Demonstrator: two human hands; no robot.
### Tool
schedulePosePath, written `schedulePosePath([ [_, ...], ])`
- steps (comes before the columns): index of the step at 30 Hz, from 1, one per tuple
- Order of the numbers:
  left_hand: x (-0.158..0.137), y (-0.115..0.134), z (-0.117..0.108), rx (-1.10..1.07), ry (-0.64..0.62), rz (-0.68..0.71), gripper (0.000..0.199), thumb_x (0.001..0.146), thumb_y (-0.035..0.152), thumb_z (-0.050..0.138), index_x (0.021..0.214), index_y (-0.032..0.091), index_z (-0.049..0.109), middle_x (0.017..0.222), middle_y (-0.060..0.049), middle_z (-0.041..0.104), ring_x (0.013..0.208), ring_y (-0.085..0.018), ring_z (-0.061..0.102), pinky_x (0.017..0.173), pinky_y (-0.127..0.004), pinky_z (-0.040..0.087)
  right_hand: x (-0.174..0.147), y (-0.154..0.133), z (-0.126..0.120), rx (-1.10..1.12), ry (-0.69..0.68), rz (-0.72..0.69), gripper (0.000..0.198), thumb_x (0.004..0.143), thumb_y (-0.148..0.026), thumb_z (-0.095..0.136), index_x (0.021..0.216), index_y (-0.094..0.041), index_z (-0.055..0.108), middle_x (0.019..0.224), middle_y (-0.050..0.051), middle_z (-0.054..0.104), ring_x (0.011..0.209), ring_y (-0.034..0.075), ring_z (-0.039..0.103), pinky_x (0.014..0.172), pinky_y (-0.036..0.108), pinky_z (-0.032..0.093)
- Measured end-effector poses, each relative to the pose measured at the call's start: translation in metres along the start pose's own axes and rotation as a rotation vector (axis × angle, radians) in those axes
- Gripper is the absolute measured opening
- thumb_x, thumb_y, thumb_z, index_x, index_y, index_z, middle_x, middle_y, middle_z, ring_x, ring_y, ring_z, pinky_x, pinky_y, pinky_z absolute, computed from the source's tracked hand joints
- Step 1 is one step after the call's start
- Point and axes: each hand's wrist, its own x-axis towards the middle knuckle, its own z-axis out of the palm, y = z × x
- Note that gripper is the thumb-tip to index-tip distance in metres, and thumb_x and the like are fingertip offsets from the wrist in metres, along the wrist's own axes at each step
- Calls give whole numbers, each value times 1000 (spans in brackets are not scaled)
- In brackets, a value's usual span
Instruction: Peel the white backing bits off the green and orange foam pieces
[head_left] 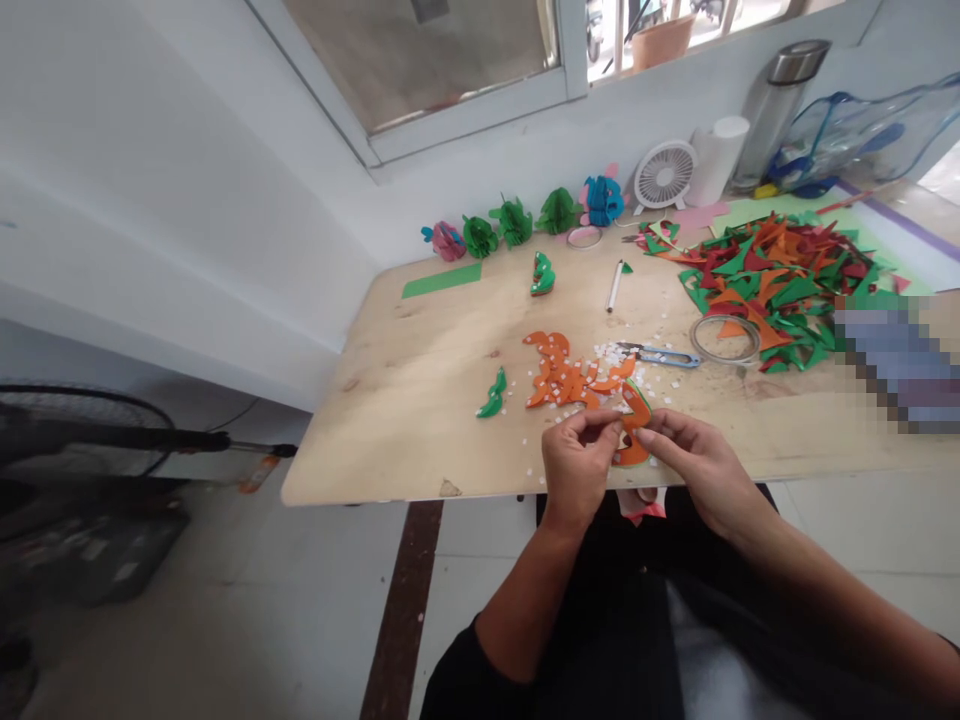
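Observation:
Both hands meet over the table's front edge. My right hand (694, 455) pinches an orange paper cutout (637, 405) with a green edge, curved like a row of scallops. Thumb and fingers of my left hand (581, 460) are pressed together at the cutout's left side; a small whitish bit seems to show at their tips, too small to name surely. Just beyond lies a cluster of orange curved pieces (559, 375) dotted with small white squares (611, 352). To the left is a green curved piece (493, 395) bearing similar squares.
Thread snips (664, 355) and a tape ring (725, 339) lie near a heap of paper scraps (795, 270). Farther back are a pen (615, 288), a green folded piece (542, 274), green paper figures (514, 222), a small fan (666, 175) and a bottle (780, 115).

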Motion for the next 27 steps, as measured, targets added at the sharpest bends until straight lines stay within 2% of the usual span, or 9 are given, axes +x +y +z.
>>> schedulePosePath([
  [3, -1, 0, 0, -5, 1, 20, 8, 71, 18, 69, 77, 16, 73, 67, -3, 71, 61, -15, 66, 61, -25, 54, 0, 1, 2, 19, 0, 52, 32, 72, -49, 72, 80, -19, 63, 49, -2, 62, 36, 13, 54, 38, 25, 40],
  [7, -1, -1, 0, -96, -8, -48, 8, 68, 18, 71, 76, 16, 73, 67, -2, 71, 61, -14, 65, 60, -24, 53, 0, 4, 2, 10, 16, 53, 35, 71, -49, 73, 81, -18, 62, 47, -2, 61, 35, 13, 54, 36, 25, 39],
  [12, 4, 3, -4, -208, -41, -152, 12, 63, 17, 75, 75, 15, 74, 74, -4, 72, 65, -13, 64, 63, -23, 51, 2, 7, 2, -21, 48, 52, 32, 71, -46, 74, 80, -18, 61, 57, 0, 66, 37, 12, 55, 38, 25, 41],
  [15, 7, 7, -6, -207, -101, -173, 24, 63, 21, 77, 86, 16, 75, 81, -5, 72, 70, -13, 63, 64, -23, 50, 3, 7, 2, -28, 65, 48, 32, 70, -46, 76, 77, -18, 62, 59, 0, 67, 38, 12, 55, 39, 25, 41],
  [18, 11, 12, -4, -180, -196, -194, 32, 62, 26, 79, 92, 15, 74, 83, -5, 71, 67, -12, 61, 63, -24, 49, 2, 6, 3, -31, 40, 64, 34, 69, -49, 75, 76, -18, 63, 53, -1, 64, 38, 13, 54, 40, 25, 40],
  [21, 16, 16, 1, -206, -226, -216, 28, 63, 31, 79, 84, 13, 74, 77, -5, 70, 64, -12, 59, 62, -23, 47, 1, 5, 3, -28, 25, 76, 33, 69, -49, 75, 78, -18, 66, 53, 0, 64, 39, 13, 54, 42, 26, 41],
  [27, 22, 15, 7, -361, -173, -275, 20, 60, 27, 81, 73, 14, 74, 69, -2, 68, 62, -9, 58, 64, -21, 45, 0, 6, 4, -50, 72, 63, 30, 69, -45, 77, 75, -17, 67, 65, 2, 69, 52, 15, 60, 53, 27, 46],
])
